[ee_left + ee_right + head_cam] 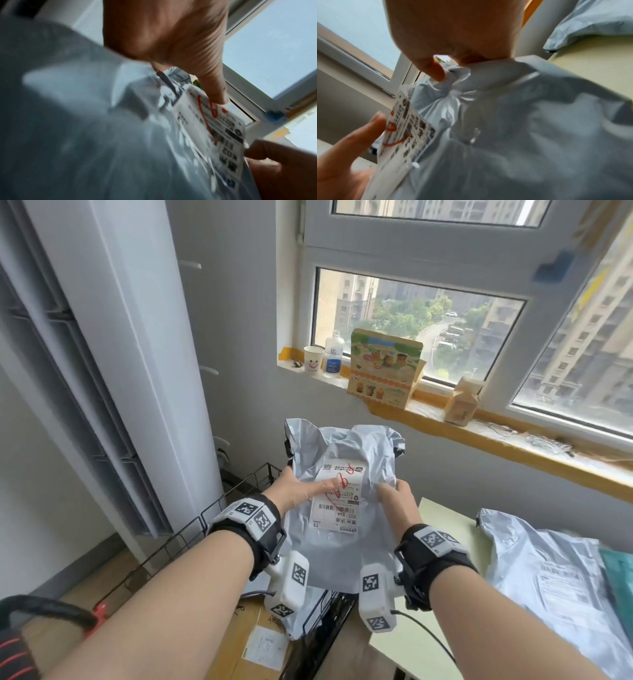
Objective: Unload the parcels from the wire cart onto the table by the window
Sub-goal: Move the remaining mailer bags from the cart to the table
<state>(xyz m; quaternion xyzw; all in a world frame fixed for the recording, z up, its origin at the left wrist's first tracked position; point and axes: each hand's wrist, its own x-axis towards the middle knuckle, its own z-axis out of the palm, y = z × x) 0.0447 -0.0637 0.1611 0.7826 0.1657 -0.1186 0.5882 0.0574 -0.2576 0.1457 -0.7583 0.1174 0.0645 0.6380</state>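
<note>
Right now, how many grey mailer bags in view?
3: one held up by both hands, one behind it over the cart, one on the table. More may be hidden underneath.

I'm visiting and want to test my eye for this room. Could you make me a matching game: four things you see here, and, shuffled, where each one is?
Things:
1. grey parcel
2. paper cup
3. cardboard box
4. second grey parcel

Places:
A. in the wire cart
B. lying on the table
C. held up by the left hand and right hand
D. on the windowsill

Pairs: 1-C, 2-D, 3-A, 4-B
</note>
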